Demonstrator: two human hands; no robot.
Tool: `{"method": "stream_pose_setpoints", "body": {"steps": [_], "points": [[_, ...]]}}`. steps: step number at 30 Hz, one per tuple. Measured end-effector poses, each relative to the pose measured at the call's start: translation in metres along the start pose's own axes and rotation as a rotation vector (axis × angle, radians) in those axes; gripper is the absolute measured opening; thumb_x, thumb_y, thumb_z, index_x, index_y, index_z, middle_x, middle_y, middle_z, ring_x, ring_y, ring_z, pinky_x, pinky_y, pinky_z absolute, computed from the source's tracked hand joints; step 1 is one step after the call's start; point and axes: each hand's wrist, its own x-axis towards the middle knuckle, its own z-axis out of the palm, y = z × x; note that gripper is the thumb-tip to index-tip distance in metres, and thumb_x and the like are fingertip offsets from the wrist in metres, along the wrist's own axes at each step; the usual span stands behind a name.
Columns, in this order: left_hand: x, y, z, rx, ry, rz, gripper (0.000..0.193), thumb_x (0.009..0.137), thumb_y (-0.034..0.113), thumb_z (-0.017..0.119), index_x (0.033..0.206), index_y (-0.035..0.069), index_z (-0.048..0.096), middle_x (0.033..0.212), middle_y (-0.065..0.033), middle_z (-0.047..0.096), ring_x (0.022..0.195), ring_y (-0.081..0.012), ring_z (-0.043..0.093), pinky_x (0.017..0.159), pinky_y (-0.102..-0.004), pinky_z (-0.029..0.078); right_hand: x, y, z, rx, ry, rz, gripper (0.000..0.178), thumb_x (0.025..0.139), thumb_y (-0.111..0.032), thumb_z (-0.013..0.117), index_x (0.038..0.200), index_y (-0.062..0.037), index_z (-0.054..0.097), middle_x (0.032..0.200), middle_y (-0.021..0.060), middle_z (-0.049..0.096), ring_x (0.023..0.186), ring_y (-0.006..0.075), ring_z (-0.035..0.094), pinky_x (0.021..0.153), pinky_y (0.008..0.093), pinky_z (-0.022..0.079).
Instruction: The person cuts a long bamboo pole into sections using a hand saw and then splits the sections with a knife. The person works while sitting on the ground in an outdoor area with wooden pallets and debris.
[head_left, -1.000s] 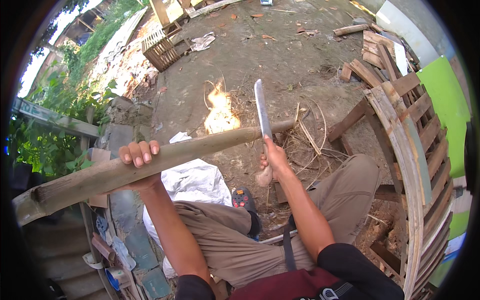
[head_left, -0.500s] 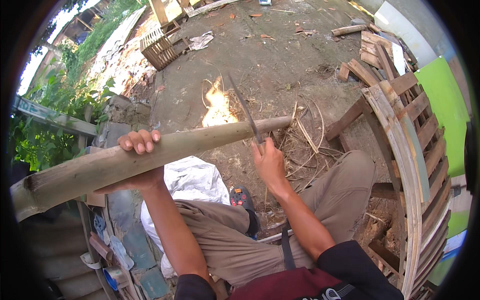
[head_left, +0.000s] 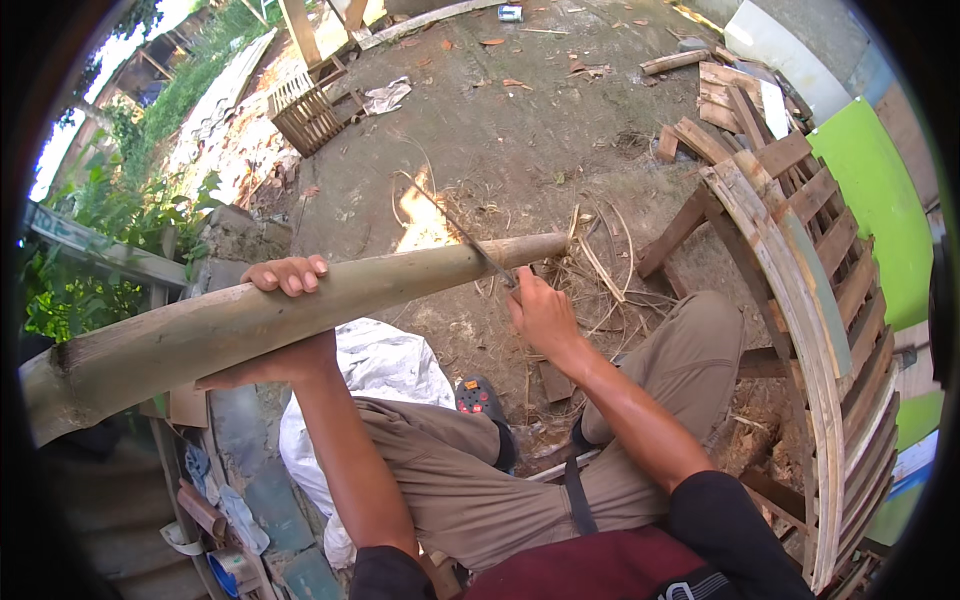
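Spanning the frame from the left edge to just right of centre, a thick greenish-tan bamboo pole (head_left: 390, 283) is gripped by the left hand (head_left: 295, 358), fingers curled over its upper side, palm beneath. The right hand (head_left: 545, 317) has its fingers closed on a long metal knife (head_left: 481, 250), the blade slanting across the pole near its narrower end; edge contact cannot be confirmed. Orange flames (head_left: 422, 218) show beyond the pole.

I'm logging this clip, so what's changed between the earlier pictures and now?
The knife in the right hand has tipped leftward, its blade now slanting across the thick pole. Nothing was grasped or released; the left hand keeps its hold on the pole, and the fire still burns.
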Motion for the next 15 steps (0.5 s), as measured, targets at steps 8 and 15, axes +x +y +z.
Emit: {"method": "stream_pose_setpoints", "body": {"steps": [8,15], "points": [[-0.009,0.006,-0.006,0.009,-0.01,-0.012,0.112,0.05,0.105,0.05,0.098,0.004,0.057,0.086,-0.0084,0.055,0.083,-0.0236,0.052,0.089,-0.0416,0.038,0.001,-0.015,-0.023,-0.06,-0.107,-0.134,0.021,0.095,-0.015,0.056,0.101,0.0026,0.048,0.081,0.0306,0.067,0.078,0.0506,0.067,0.067,0.0577,0.055],[-0.008,0.004,-0.007,-0.004,-0.055,-0.017,0.109,0.053,0.104,0.05,0.098,0.005,0.058,0.085,-0.0074,0.056,0.081,-0.0225,0.053,0.087,-0.0401,0.039,0.003,0.012,-0.02,-0.069,-0.137,-0.007,0.025,0.094,-0.018,0.061,0.103,0.0023,0.05,0.078,0.028,0.066,0.075,0.0483,0.066,0.065,0.0558,0.053]]}}
